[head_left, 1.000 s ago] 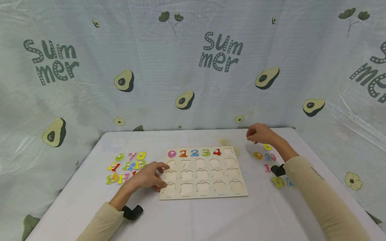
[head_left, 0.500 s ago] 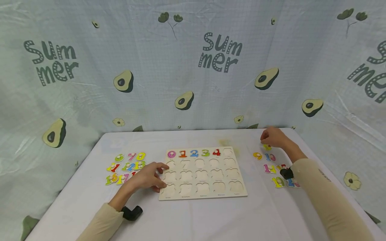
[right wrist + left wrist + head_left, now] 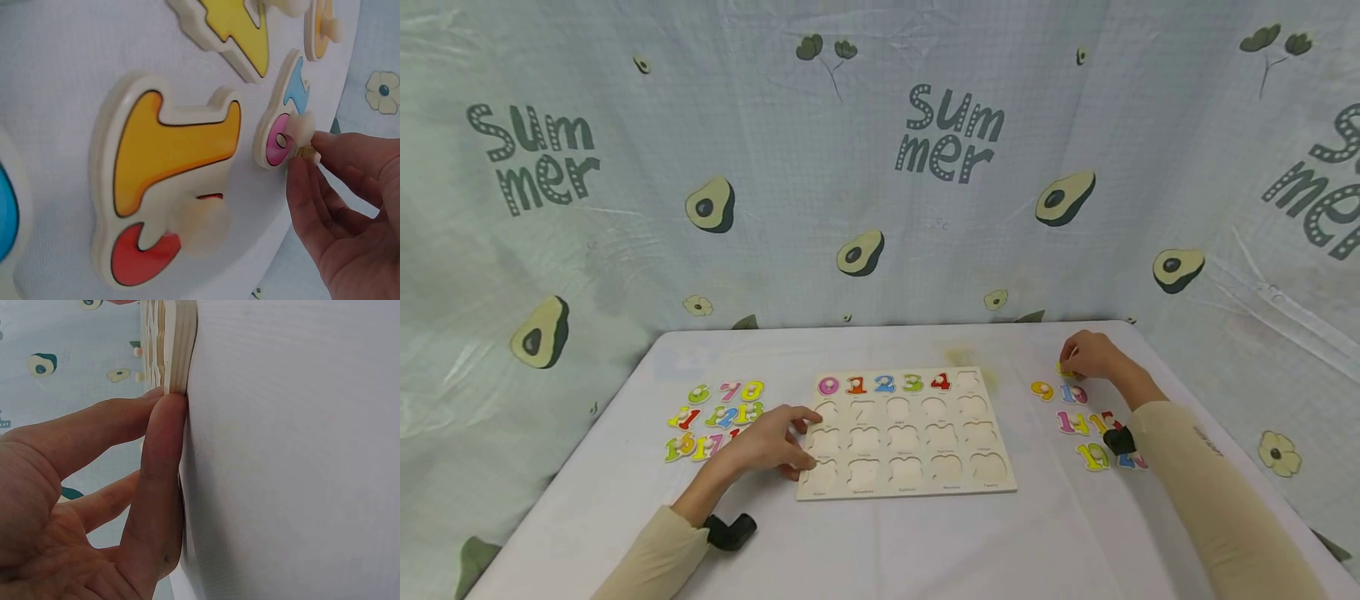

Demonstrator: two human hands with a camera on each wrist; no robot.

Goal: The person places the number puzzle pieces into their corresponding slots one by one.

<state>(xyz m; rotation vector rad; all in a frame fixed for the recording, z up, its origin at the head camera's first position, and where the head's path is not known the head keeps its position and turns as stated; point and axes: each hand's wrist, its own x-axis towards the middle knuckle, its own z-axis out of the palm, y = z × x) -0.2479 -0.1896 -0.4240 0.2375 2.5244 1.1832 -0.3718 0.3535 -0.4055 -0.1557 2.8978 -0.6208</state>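
Note:
A wooden number puzzle board [image 3: 880, 493] lies in the middle of the table, with coloured pieces 0 to 4 in its back row. My left hand [image 3: 772, 439] rests at the board's left edge, thumb and forefinger spread along it. The left wrist view shows fingertips against the board's side edge [image 3: 181, 347]. At the back right, my right hand [image 3: 1090, 357] pinches a yellow number puzzle piece [image 3: 1063, 368], mostly hidden behind the fingers. Up close in the right wrist view, the fingertips meet just beyond the 10 piece [image 3: 279, 137].
Knobbed number pieces lie on both sides of the board. On the left are several, including a yellow 8 [image 3: 752, 391]. On the right lie a 9 [image 3: 1042, 390], a 14 [image 3: 1072, 422], a 19 [image 3: 1093, 456] and others. A printed cloth [image 3: 775, 167] hangs behind the table.
My right hand has moved right and down toward the yellow piece, and its fingers have come together on it. The left hand stays at the board's edge.

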